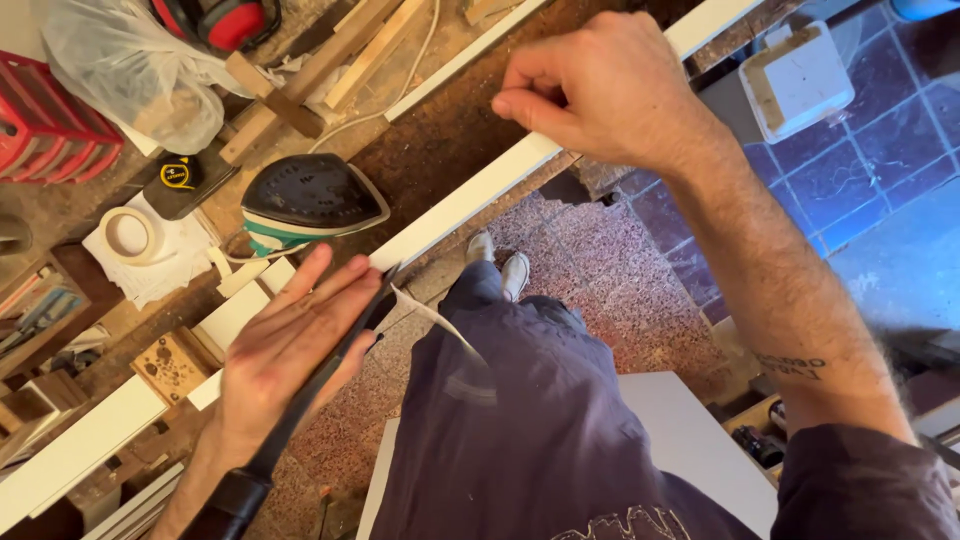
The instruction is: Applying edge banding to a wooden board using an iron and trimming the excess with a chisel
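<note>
Left hand [295, 340], fingers flat, presses a dark file [300, 420] against the edge of a white board [450, 205] on the counter [440, 140]. A thin strip [435, 322] curls off at the file's 3 o'clock. Right hand [600, 90], at 1 o'clock, pinches the board's edge. An iron [310, 195] sits at the left hand's 12 o'clock.

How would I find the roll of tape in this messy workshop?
Start at the long white board crossing the workbench, then find the dark clothes iron lying beside it. Left of the iron, the roll of tape lies flat on white paper: a pale ring, the only round hollow thing there.
</note>
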